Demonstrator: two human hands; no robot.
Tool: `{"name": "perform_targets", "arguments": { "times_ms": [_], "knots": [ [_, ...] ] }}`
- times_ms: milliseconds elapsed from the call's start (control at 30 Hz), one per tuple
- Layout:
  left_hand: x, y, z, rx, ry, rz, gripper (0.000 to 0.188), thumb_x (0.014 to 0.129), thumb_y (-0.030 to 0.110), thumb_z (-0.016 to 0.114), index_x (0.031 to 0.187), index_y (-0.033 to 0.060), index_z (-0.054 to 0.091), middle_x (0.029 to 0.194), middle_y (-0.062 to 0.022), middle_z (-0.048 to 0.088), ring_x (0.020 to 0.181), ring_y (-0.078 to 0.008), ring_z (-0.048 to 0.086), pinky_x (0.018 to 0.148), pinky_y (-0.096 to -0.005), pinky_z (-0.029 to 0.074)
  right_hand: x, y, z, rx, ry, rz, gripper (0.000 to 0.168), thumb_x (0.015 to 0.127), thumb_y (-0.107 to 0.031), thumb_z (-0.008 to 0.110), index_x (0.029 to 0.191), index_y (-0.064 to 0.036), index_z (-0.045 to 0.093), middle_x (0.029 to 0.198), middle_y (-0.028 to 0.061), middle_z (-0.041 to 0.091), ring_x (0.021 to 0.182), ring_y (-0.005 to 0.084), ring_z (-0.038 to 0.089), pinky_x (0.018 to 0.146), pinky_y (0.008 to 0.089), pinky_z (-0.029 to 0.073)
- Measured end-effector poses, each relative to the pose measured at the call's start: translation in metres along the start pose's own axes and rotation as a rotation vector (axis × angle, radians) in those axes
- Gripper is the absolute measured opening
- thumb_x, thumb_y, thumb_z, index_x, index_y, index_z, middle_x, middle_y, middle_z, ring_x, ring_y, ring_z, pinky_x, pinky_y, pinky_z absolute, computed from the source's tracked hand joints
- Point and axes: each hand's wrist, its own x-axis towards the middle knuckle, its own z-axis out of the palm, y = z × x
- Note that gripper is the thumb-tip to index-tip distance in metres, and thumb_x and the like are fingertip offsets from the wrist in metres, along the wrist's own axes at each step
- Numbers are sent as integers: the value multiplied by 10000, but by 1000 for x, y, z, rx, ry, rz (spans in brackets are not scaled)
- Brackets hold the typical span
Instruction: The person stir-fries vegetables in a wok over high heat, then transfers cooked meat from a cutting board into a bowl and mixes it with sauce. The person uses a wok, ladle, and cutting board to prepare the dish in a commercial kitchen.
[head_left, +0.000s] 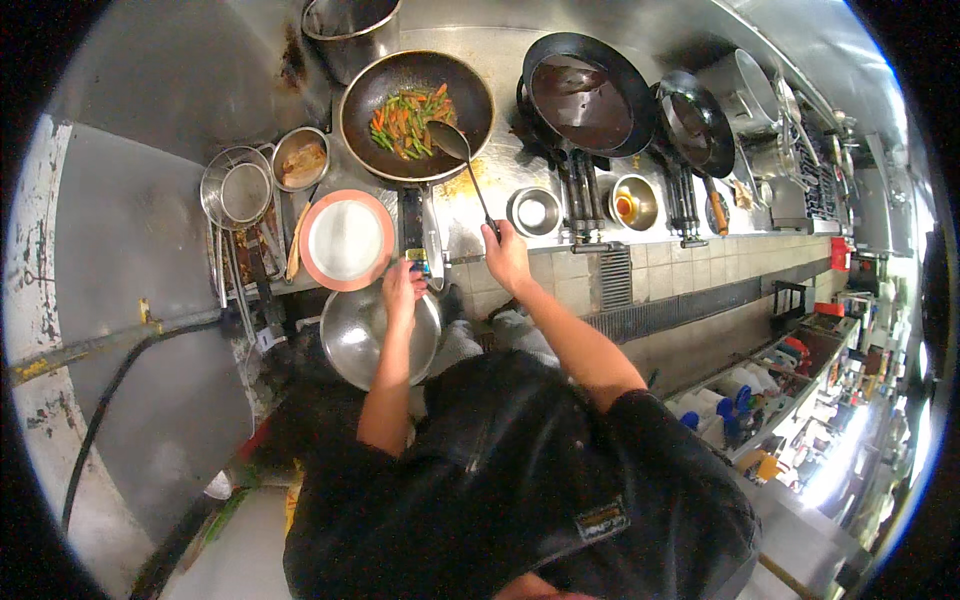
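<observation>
My right hand (508, 259) grips the handle of a black ladle (448, 140). The ladle's bowl is inside a dark wok (472, 97), at the right edge of the cut green and orange vegetables (409, 124). My left hand (403, 291) is below the wok, by the end of its dark handle (412, 214). A small yellow and blue object (417, 261) shows at its fingertips; whether the fingers hold it or the handle is unclear. A white plate with an orange rim (346, 240) lies just left of that handle. Below it, a large metal bowl (352, 337) is partly behind my left forearm.
Along the steel cooktop stand a large wok of dark liquid (581, 105), a smaller wok (694, 124), and two small metal bowls (534, 212). Wire strainers (236, 187) and a food bowl (300, 157) sit left, beside a steel wall. A floor drain grate (675, 300) runs behind me.
</observation>
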Motion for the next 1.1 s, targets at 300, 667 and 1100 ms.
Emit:
{"name": "perform_targets", "arguments": {
  "times_ms": [300,667,1100],
  "knots": [
    [-4,65,88,96,-179,-188,397,918,390,764,752,162,485,542,78,359,378,-66,311,331,-262,216,18,-18,-19,108,46,-162,354,1015,-321,581,1149,6,578,870,301,688,850,520,660,750,578,513],
    [-167,51,18,323,-109,-113,237,946,281,741,948,106,580,574,64,412,397,-62,335,354,-258,247,-113,27,-164,361,8,-114,273,1000,-247,668,1136,-12,640,831,233,688,740,382,703,660,445,543],
    [-331,-4,256,1371,-796,-39,253,936,305,742,870,90,627,664,54,543,548,-64,463,480,-269,352,-271,295,-397,717,903,453,238,1025,-196,644,1153,2,612,824,-2,616,766,70,546,661,262,468]
  ]
}}
